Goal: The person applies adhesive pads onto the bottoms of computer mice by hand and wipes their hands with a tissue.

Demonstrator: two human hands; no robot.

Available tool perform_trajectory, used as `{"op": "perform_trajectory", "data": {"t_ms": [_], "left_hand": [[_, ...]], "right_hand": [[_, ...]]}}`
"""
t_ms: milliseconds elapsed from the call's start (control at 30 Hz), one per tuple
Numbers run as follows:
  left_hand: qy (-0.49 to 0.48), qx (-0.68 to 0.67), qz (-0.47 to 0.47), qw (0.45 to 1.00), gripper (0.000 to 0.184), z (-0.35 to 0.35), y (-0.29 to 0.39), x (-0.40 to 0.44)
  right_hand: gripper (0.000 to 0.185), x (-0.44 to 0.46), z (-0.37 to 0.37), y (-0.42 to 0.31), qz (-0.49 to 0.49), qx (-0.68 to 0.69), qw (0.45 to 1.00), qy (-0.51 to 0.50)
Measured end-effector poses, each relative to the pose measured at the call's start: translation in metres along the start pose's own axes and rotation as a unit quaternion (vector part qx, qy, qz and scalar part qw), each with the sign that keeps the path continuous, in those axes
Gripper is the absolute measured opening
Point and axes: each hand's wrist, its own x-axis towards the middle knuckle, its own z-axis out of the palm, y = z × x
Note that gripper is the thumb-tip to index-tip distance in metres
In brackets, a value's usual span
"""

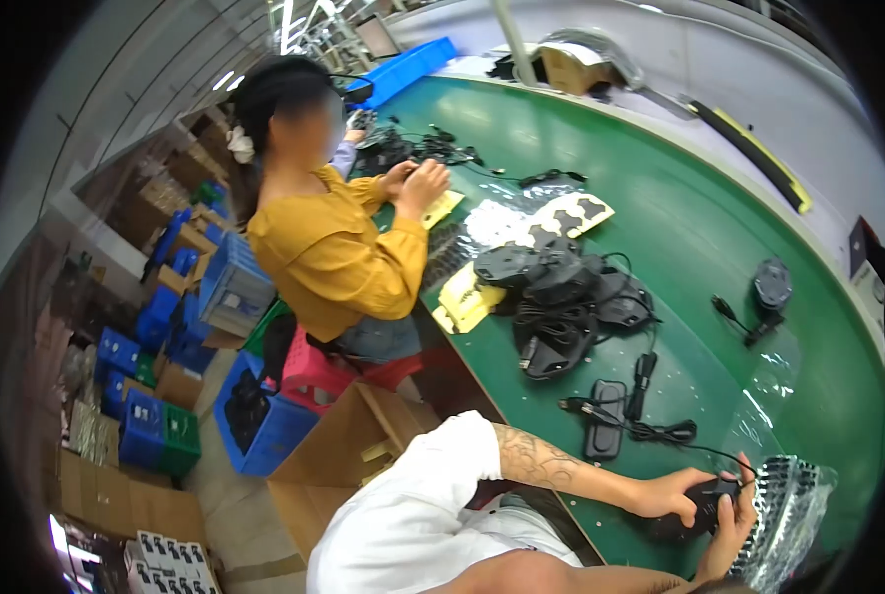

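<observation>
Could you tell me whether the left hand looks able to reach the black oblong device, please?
Probably yes: the black oblong device lies close by with only cables around it, though the left hand would first have to let go of the mouse.

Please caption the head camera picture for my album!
Left hand and right hand hold a black computer mouse at a green table.

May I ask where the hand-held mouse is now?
At the head view's lower right, the mouse is between left hand and right hand, beside clear plastic packaging.
</observation>
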Motion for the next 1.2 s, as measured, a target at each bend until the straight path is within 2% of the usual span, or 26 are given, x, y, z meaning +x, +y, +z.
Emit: {"op": "perform_trajectory", "data": {"t_ms": [33, 200, 267, 333, 367, 500, 667, 833, 1000, 1200], "left_hand": [[0.011, 0.003, 0.001, 1.0, 0.07, -0.004, 0.002, -0.002], [-0.007, -0.032, -0.043, 0.999, 0.071, -0.002, -0.001, 0.005], [0.038, -0.04, -0.044, 0.997, 0.072, -0.001, 0.001, 0.004], [0.087, -0.044, -0.044, 0.994, 0.072, -0.003, 0.007, 0.001], [0.089, -0.042, -0.043, 0.994, 0.072, -0.003, 0.012, 0.001], [0.126, -0.103, 0.002, 0.987, 0.073, 0.003, 0.034, -0.003], [0.049, -0.013, 0.029, 0.998, 0.077, -0.018, 0.003, 0.01], [0.031, -0.048, 0.009, 0.998, 0.079, -0.017, 0.004, 0.009], [0.056, -0.031, 0.009, 0.998, 0.075, -0.012, 0.007, 0.005], [0.053, -0.009, 0.04, 0.998, 0.07, -0.012, 0.007, 0.006]], "right_hand": [[0.033, 0.002, 0.005, 0.003, 0.002, 0.005, 1.0, -0.01], [0.026, -0.001, 0.0, 0.008, -0.059, -0.047, 0.995, 0.064], [0.027, -0.002, -0.01, 0.007, -0.111, -0.184, 0.968, 0.131], [0.029, 0.0, -0.019, 0.009, -0.164, -0.312, 0.917, 0.19], [0.029, 0.001, -0.023, 0.012, -0.165, -0.31, 0.917, 0.189], [0.028, 0.003, -0.04, 0.027, -0.139, -0.329, 0.931, 0.079], [0.028, 0.006, -0.029, 0.033, -0.144, -0.363, 0.916, 0.093], [0.029, 0.006, -0.043, 0.048, -0.147, -0.374, 0.909, 0.111], [0.029, 0.006, -0.028, 0.033, -0.122, -0.369, 0.915, 0.107], [0.029, 0.005, -0.023, 0.028, -0.142, -0.367, 0.913, 0.106]]}}
